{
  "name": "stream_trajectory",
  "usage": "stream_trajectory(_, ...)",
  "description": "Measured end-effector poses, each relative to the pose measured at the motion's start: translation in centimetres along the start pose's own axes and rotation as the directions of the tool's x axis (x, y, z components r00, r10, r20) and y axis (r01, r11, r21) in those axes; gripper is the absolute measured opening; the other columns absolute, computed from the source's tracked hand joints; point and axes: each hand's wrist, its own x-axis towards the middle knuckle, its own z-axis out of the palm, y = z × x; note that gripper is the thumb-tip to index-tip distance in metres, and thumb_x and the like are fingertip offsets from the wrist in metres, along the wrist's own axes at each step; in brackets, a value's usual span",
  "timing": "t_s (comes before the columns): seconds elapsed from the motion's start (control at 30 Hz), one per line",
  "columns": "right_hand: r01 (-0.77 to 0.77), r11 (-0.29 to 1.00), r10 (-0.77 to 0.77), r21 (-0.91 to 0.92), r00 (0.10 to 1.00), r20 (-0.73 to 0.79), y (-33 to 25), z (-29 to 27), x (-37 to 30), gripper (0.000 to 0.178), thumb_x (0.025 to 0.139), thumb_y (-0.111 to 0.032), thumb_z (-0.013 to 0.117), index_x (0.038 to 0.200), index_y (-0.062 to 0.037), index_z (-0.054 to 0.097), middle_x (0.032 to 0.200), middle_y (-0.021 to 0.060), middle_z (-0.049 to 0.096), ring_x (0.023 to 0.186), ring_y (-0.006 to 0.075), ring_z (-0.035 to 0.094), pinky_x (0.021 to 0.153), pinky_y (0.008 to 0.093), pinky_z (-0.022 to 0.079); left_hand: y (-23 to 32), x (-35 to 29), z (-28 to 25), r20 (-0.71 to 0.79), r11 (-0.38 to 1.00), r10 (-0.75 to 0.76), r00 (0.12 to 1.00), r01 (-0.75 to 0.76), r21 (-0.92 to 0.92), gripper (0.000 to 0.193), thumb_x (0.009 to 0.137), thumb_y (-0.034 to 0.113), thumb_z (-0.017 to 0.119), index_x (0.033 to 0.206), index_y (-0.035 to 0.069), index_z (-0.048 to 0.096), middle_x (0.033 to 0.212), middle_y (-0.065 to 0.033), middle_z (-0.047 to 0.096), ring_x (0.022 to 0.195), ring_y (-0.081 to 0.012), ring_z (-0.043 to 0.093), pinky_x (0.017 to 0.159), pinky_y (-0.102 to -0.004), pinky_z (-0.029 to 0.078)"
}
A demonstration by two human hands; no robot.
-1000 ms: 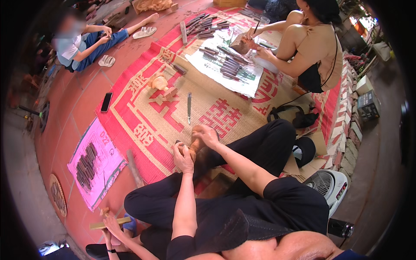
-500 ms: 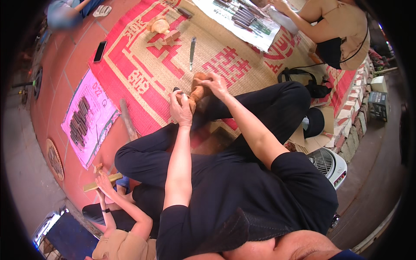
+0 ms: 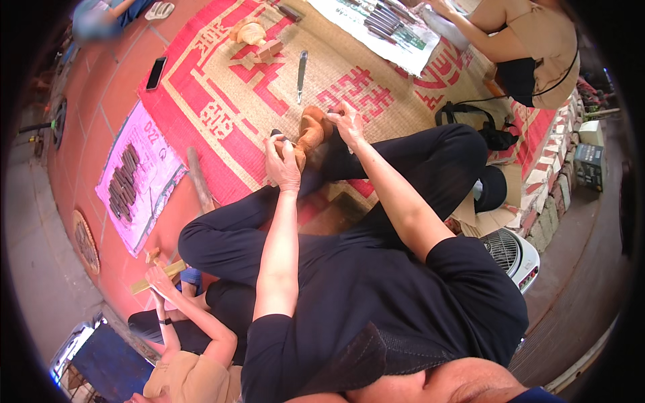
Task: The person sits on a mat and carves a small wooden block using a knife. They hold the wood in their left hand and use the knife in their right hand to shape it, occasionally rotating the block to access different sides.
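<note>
A carved, reddish-brown wooden piece [image 3: 312, 129] with a rounded far end stands between my hands, above my crossed legs. My left hand [image 3: 283, 166] is closed around its near end, and a dark tip shows by those fingers. Just to the right of the far end is my right hand [image 3: 349, 126], its fingers pinched together on a small dark thing whose kind I cannot make out. Beyond the carving a slim metal tool [image 3: 302, 75] lies on the woven mat [image 3: 269, 148].
Farther off on the mat are a pale carved wooden piece [image 3: 250, 33] and a brown block [image 3: 269, 50]. Rows of dark-handled tools [image 3: 124, 185] lie on a pink cloth [image 3: 149, 144] at left. A phone [image 3: 156, 72] lies near the mat's edge. Co-workers sit lower left and upper right.
My right hand has come off the carving's far end and shifted right, uncovering more of the wood. My left hand keeps its hold.
</note>
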Motion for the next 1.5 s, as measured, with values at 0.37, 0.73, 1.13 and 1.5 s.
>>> stream_trajectory(0.37, 0.038, 0.991, -0.035, -0.129, 0.999, 0.024, -1.8, -0.2, -1.1, 0.026, 0.071, -0.025, 0.075, 0.077, -0.0045, 0.061, 0.076, 0.0103, 0.062, 0.073, 0.0238, 0.060, 0.065, 0.0361, 0.045, -0.1, 0.0, -0.3, 0.029, 0.999, -0.050, 0.998, 0.050, -0.002, 0.026, 0.089, 0.024, 0.050, 0.104, 0.003, 0.056, 0.092, -0.0146, 0.062, 0.086, -0.0288, 0.061, 0.080, -0.0378, 0.046)
stream_trajectory(0.73, 0.144, 0.976, -0.137, -0.165, 0.989, 0.053, -1.0, 0.4, -0.6, 0.027, 0.072, -0.028, 0.075, 0.080, -0.0068, 0.061, 0.075, 0.0100, 0.061, 0.074, 0.0265, 0.061, 0.065, 0.0388, 0.045, -0.3, 0.3, -0.1, -0.002, 0.999, -0.027, 1.000, 0.027, -0.028, 0.025, 0.085, 0.024, 0.055, 0.101, 0.005, 0.058, 0.094, -0.0140, 0.062, 0.089, -0.0297, 0.061, 0.079, -0.0383, 0.046)
stream_trajectory(1.13, 0.145, 0.977, -0.137, -0.153, 0.989, 0.062, -2.8, 0.7, -1.1, 0.028, 0.071, -0.028, 0.076, 0.080, -0.0062, 0.061, 0.077, 0.0101, 0.060, 0.074, 0.0271, 0.059, 0.067, 0.0372, 0.045, -0.2, 0.0, -0.4, 0.019, 0.999, -0.022, 1.000, 0.023, -0.023, 0.026, 0.088, 0.023, 0.050, 0.104, 0.003, 0.056, 0.093, -0.0148, 0.061, 0.087, -0.0271, 0.061, 0.079, -0.0373, 0.046)
stream_trajectory(1.5, 0.311, 0.945, -0.309, -0.098, 0.951, 0.026, -3.1, 2.2, -1.2, 0.021, 0.074, -0.024, 0.071, 0.083, -0.0070, 0.064, 0.078, 0.0140, 0.062, 0.076, 0.0285, 0.062, 0.067, 0.0378, 0.048, 0.7, -0.3, -0.2, 0.009, 0.999, -0.046, 0.999, 0.046, -0.029, 0.026, 0.086, 0.022, 0.055, 0.104, 0.004, 0.057, 0.096, -0.0153, 0.062, 0.090, -0.0312, 0.060, 0.079, -0.0398, 0.046)
